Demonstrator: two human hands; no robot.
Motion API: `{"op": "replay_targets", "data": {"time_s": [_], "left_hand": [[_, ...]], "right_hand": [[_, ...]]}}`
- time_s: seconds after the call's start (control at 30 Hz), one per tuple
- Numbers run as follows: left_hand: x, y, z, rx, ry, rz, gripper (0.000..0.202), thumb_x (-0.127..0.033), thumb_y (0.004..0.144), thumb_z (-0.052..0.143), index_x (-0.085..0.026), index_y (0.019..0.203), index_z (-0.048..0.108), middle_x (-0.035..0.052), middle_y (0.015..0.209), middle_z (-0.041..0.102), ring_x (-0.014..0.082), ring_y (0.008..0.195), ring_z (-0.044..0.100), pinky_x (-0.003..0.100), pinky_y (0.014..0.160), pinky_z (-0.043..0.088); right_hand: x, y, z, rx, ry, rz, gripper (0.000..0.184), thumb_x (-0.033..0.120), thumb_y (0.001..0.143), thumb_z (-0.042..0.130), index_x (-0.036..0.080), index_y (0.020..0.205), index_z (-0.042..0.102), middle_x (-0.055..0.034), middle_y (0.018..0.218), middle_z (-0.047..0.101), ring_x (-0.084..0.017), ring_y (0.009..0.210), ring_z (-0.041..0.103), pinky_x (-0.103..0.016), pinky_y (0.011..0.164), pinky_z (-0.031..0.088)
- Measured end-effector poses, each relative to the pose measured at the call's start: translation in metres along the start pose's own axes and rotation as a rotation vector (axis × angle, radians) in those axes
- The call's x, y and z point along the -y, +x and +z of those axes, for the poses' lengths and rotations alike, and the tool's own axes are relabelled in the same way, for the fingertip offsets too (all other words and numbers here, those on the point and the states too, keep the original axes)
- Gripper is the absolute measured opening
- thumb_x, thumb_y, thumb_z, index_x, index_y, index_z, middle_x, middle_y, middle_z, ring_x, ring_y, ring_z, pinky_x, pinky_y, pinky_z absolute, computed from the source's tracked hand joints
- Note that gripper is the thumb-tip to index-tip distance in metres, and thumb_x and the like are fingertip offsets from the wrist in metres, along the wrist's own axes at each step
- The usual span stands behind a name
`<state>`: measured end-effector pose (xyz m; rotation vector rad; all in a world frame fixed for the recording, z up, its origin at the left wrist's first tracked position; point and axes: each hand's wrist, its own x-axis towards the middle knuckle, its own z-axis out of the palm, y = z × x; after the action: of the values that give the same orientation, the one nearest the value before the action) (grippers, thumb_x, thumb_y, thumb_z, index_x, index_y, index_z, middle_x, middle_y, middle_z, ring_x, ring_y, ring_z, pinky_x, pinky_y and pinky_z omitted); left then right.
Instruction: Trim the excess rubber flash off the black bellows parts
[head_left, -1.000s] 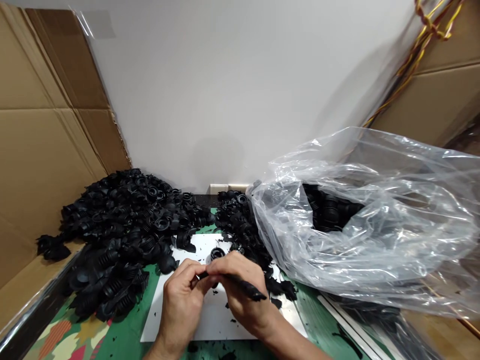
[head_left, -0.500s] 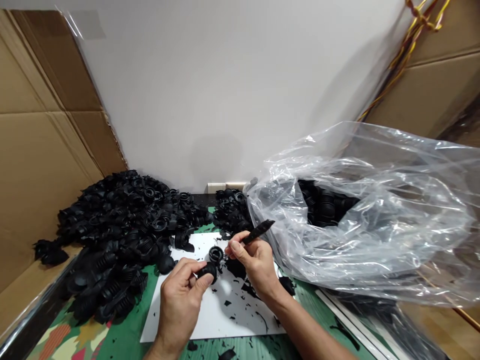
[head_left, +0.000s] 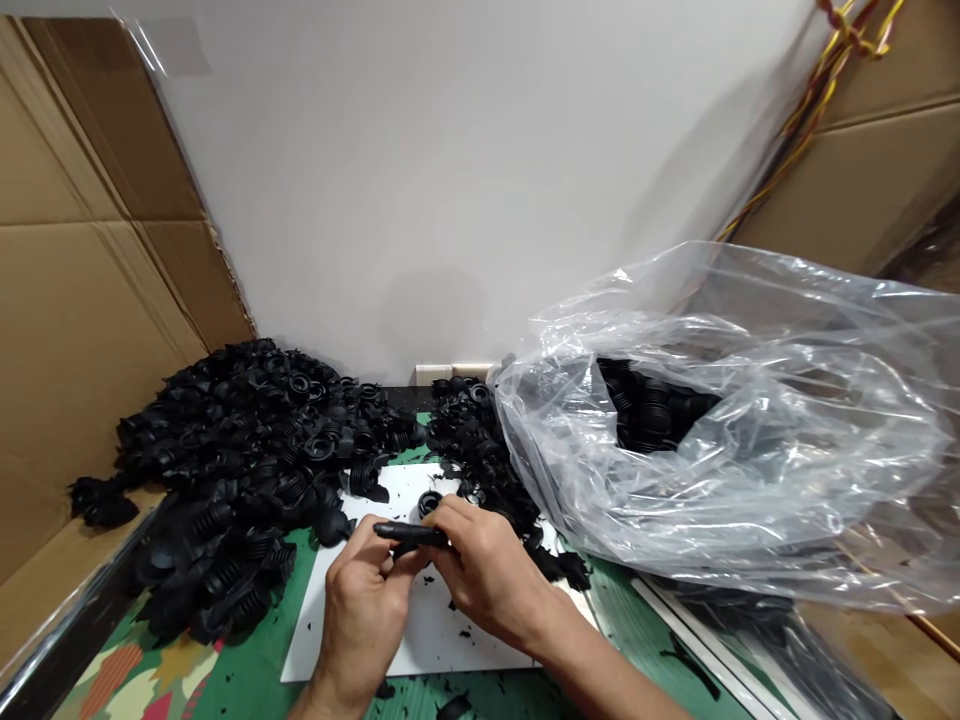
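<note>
Our left hand (head_left: 364,595) pinches a black ribbed rubber boot (head_left: 429,503), our right hand (head_left: 487,572) grips a slim black tool (head_left: 405,535); black rubber trimmings (head_left: 559,567) litter the white board (head_left: 420,640), while a large heap of black ribbed rubber boots (head_left: 240,470) lies at lower left and more fill the clear plastic bag (head_left: 720,480) at right.

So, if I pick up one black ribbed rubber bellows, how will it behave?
The black ribbed rubber bellows will probably feel light and flex at the ribs, since the walls look thin. Being round, one may roll a little.
</note>
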<state>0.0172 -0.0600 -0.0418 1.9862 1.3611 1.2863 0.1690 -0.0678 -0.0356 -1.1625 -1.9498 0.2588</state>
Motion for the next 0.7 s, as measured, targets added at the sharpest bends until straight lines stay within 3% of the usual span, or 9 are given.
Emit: {"op": "replay_targets", "data": {"time_s": [0.17,0.33,0.43,0.53,0.6,0.7], "left_hand": [[0.003,-0.002,0.002,0.054,0.041,0.061,0.017,-0.014,0.079,0.055,-0.023,0.075,0.069,-0.0021,0.069,0.061,0.0122,0.060,0.060,0.019,0.058,0.046],[0.001,-0.002,0.002,0.067,0.089,0.104,0.020,-0.014,0.080,0.053,-0.022,0.068,0.066,-0.0023,0.065,0.057,0.0110,0.055,0.057,0.018,0.054,0.045],[0.001,-0.001,0.001,0.049,0.076,0.148,0.018,-0.017,0.080,0.053,-0.021,0.071,0.068,-0.0002,0.069,0.061,0.0134,0.059,0.061,0.020,0.057,0.048],[0.002,0.000,0.001,0.041,0.018,0.144,0.013,-0.018,0.078,0.057,-0.020,0.079,0.070,0.0020,0.076,0.066,0.0149,0.061,0.063,0.022,0.058,0.051],[0.002,0.001,0.000,0.052,-0.020,0.102,0.011,-0.021,0.077,0.061,-0.020,0.081,0.071,0.0012,0.074,0.066,0.0132,0.054,0.059,0.022,0.051,0.049],[0.002,0.001,-0.001,0.063,-0.067,0.047,0.010,-0.023,0.076,0.063,-0.020,0.078,0.072,0.0001,0.070,0.064,0.0123,0.051,0.056,0.021,0.047,0.047]], "right_hand": [[0.005,0.001,-0.004,0.242,-0.427,-0.068,0.016,0.001,0.077,0.055,0.017,0.081,0.057,-0.0042,0.078,0.062,-0.015,0.055,0.054,-0.028,0.044,0.020],[0.011,0.003,-0.002,0.320,-0.517,-0.016,0.013,0.004,0.079,0.054,0.017,0.081,0.054,-0.0043,0.076,0.061,-0.016,0.056,0.054,-0.029,0.045,0.016],[0.009,0.004,-0.001,0.284,-0.414,0.106,0.010,0.008,0.078,0.053,0.016,0.083,0.055,-0.0047,0.079,0.063,-0.016,0.054,0.052,-0.028,0.047,0.018],[-0.001,0.005,-0.004,0.158,-0.227,0.302,0.011,0.008,0.074,0.052,0.016,0.080,0.055,-0.0029,0.073,0.061,-0.014,0.054,0.049,-0.026,0.049,0.024],[-0.010,0.007,-0.007,0.054,-0.038,0.414,0.007,0.011,0.075,0.050,0.017,0.072,0.052,0.0008,0.063,0.054,-0.012,0.054,0.045,-0.024,0.050,0.027],[-0.021,0.009,-0.011,-0.033,0.267,0.497,0.018,0.022,0.079,0.048,0.020,0.062,0.042,0.0055,0.056,0.041,-0.009,0.051,0.036,-0.022,0.049,0.028]]}}
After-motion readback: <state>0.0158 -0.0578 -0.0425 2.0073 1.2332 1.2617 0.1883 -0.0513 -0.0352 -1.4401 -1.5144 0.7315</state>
